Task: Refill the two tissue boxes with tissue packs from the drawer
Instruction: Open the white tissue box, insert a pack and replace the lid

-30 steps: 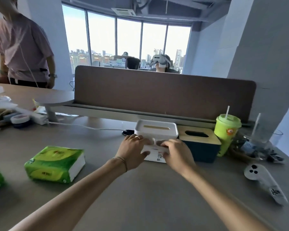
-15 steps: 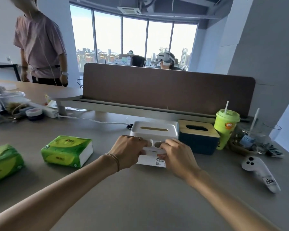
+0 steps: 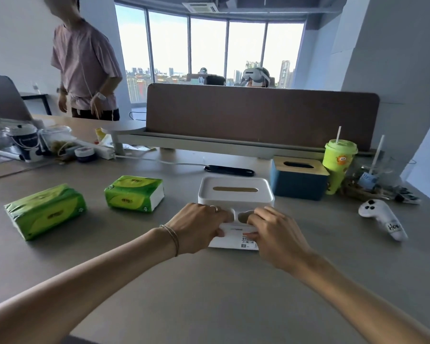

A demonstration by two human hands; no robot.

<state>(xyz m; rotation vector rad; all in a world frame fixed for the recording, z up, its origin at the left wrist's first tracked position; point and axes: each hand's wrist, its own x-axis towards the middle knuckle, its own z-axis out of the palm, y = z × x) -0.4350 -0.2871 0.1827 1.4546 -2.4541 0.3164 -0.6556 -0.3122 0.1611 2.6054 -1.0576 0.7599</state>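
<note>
**Both hands on the white tissue box**

The white tissue box stands on the counter, just left of the blue tissue box with the wooden lid. Both hands are curled on the near face of the white box. The left hand forms a narrow grip, fingers bent over the front edge and thumb below. The right hand mirrors it, fingertips pressing the labelled front. Two green tissue packs lie on the counter to the left: the nearer pack beside the box, the farther pack well apart.
</note>
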